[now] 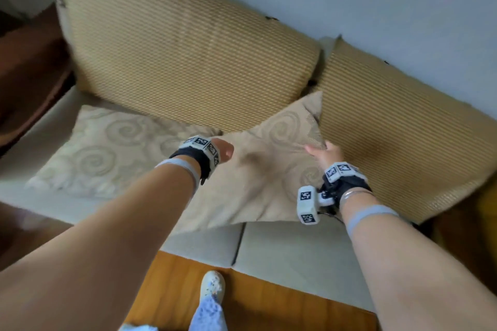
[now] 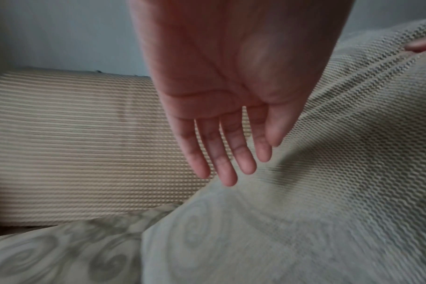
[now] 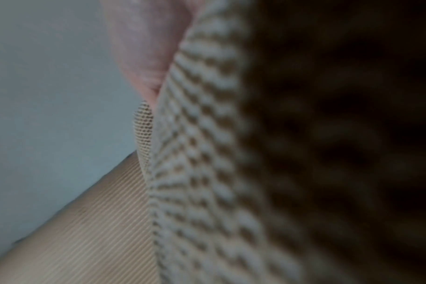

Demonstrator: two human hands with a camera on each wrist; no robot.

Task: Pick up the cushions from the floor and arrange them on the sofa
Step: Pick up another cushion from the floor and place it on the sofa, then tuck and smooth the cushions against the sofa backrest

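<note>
The right hand [image 1: 326, 154] pinches the right edge of the swirl cushion [image 1: 258, 177], which leans tilted on the sofa [image 1: 295, 250] seat. The left hand [image 2: 221, 107], fingers straight and holding nothing, hovers over its left side, beside a second cushion [image 1: 107, 150] lying flat.

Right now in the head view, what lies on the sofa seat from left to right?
Flat swirl cushion → left hand → second swirl cushion → right hand, which grips that cushion's edge.
</note>
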